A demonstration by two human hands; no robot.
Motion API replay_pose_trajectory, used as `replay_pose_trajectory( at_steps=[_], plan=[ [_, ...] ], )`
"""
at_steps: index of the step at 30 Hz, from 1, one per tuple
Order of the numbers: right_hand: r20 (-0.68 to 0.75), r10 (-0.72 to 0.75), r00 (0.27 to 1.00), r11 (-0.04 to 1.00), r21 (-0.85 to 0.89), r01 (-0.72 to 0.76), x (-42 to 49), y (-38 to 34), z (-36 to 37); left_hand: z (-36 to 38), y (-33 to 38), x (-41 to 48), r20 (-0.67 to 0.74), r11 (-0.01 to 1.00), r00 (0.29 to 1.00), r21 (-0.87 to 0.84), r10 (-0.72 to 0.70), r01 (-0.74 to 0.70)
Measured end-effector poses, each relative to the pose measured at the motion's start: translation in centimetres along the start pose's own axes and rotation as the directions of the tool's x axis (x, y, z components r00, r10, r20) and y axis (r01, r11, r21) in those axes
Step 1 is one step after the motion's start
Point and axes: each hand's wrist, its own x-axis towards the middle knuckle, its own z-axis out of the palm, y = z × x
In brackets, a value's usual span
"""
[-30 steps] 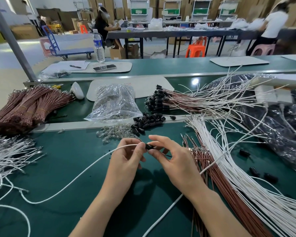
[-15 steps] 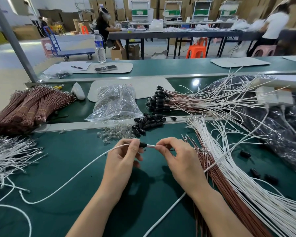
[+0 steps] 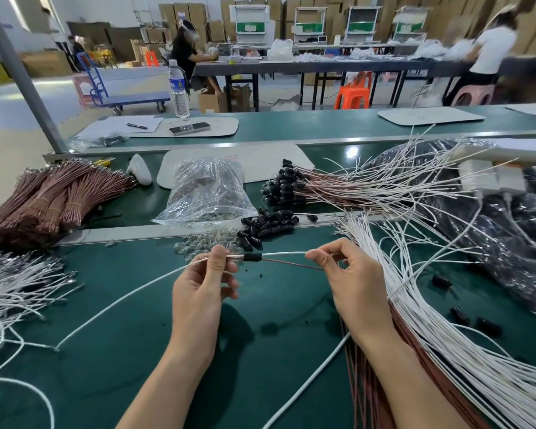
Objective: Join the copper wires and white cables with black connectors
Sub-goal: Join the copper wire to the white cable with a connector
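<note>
Left hand [image 3: 198, 286] pinches white cable [image 3: 130, 294]; right hand [image 3: 353, 283] pinches copper wire [image 3: 291, 264]. Pull straight, seating black connector [image 3: 252, 257].

A factory assembly floor: a long green-topped workbench [image 3: 291, 351] carries bundled copper wires [image 3: 48, 201], heaps of white cables [image 3: 464, 348] and loose black connectors [image 3: 265, 226]. Beyond the bench, seated workers [image 3: 184, 55] at another table [image 3: 322, 65], a platform trolley [image 3: 127, 96], and what look like stacked cartons [image 3: 198, 17].
</note>
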Motion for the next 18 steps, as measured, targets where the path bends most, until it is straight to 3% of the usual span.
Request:
replay_pose_trajectory(
  at_steps=[10,18],
  plan=[
    [-0.115,0.185,0.976,0.955,0.254,-0.151,1.3,0.8,-1.2,-0.6,0.7,0.4,-0.097,0.995,0.995,-0.102,-0.009,-0.001],
    [-0.280,0.376,0.883,0.849,0.486,-0.207,2.2,1.1,-2.8,-1.0,1.4,0.8,-0.159,0.977,0.982,-0.200,-0.106,0.073]
  ],
)
